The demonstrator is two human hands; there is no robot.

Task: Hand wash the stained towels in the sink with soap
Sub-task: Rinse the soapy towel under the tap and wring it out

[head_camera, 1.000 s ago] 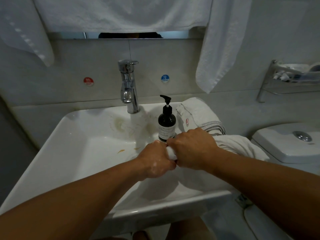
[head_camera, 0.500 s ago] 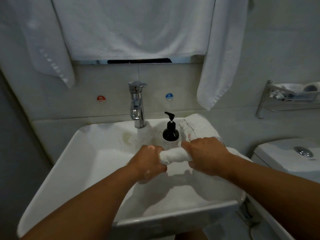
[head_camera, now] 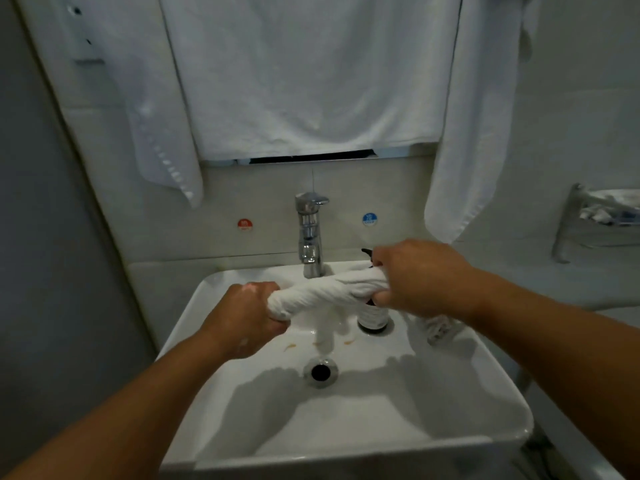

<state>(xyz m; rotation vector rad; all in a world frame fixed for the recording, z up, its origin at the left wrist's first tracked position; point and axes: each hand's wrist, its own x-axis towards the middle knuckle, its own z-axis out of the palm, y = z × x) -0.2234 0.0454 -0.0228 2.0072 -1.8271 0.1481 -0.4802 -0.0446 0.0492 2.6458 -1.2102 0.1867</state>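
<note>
A wet white towel (head_camera: pixel 325 294) is twisted into a tight roll and held above the white sink (head_camera: pixel 398 403). My left hand (head_camera: pixel 247 317) grips its left end, and my right hand (head_camera: pixel 420 277) grips its right end. A loose tail of the towel hangs down from the roll toward the basin. Behind my right hand stands the dark soap bottle (head_camera: pixel 372 315), mostly hidden, with its pump tip showing. Another towel (head_camera: pixel 438 325) lies on the sink's right rim, partly hidden by my right wrist.
The chrome tap (head_camera: pixel 310 237) rises at the sink's back, and the drain (head_camera: pixel 320 372) is open. Small orange stains mark the basin. White towels (head_camera: pixel 311 71) hang on the wall above. A metal shelf (head_camera: pixel 602 220) is at the right.
Both hands have lifted the twisted towel out of the basin and moved apart, stretching the roll longer. The drain now shows. The view has tilted up toward the wall.
</note>
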